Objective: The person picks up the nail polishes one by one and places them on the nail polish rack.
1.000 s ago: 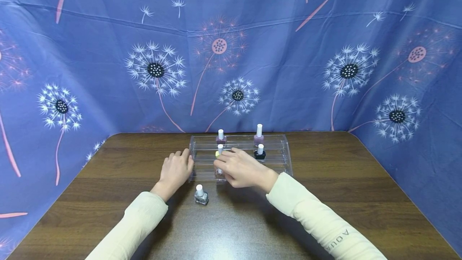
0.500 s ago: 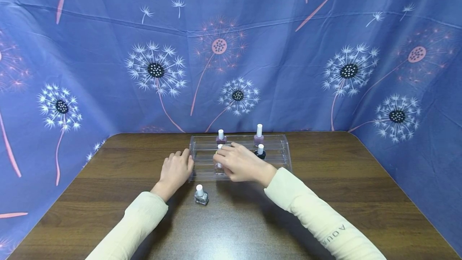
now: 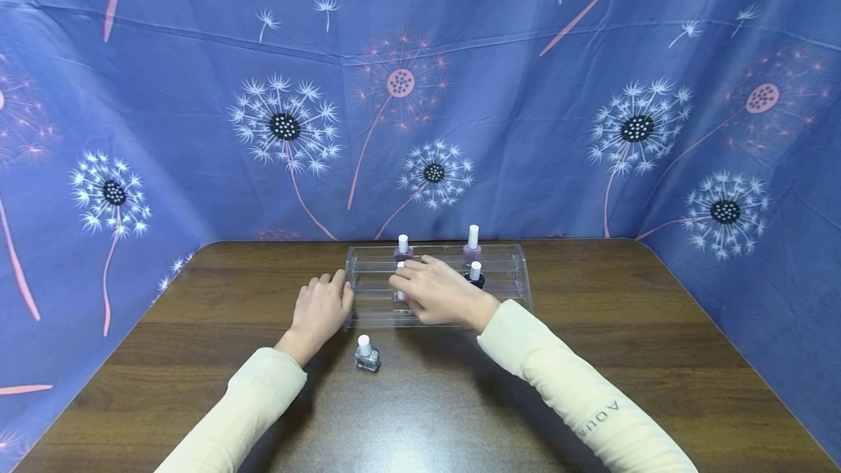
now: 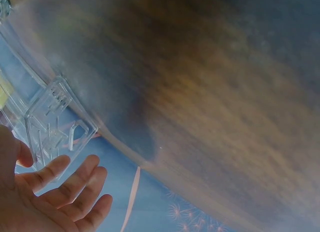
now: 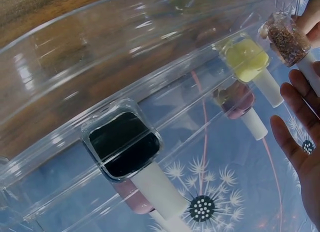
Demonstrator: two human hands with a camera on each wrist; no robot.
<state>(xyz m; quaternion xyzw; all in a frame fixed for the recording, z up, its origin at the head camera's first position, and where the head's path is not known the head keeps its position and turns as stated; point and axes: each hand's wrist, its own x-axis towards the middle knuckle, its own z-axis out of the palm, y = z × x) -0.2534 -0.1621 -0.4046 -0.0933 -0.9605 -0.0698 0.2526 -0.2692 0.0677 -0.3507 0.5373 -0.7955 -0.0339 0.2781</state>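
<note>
My right hand (image 3: 447,296) is over the clear tiered rack (image 3: 371,292), its fingers on the white cap of a nail polish bottle with copper glitter (image 5: 289,39). That bottle is tilted in the right wrist view and largely covered by the hand in the head view. At the rack's left end rests my left hand (image 3: 318,309); in the left wrist view its loosely extended fingers (image 4: 75,187) overlap the rack's clear side panel (image 4: 57,122). On the table in front stands a silver-glitter nail polish bottle (image 3: 367,358) with a white cap.
On the rack stand a black nail polish bottle (image 5: 122,144), a yellow one (image 5: 245,59), a dark purple one (image 3: 404,255) and a taller mauve one (image 3: 471,253). Behind the wooden table (image 3: 591,327) hangs a blue dandelion-print cloth (image 3: 525,166).
My right hand has risen slightly toward the back of the rack, and the copper-glitter bottle has come up from the front tier with it. The left hand has stayed in place.
</note>
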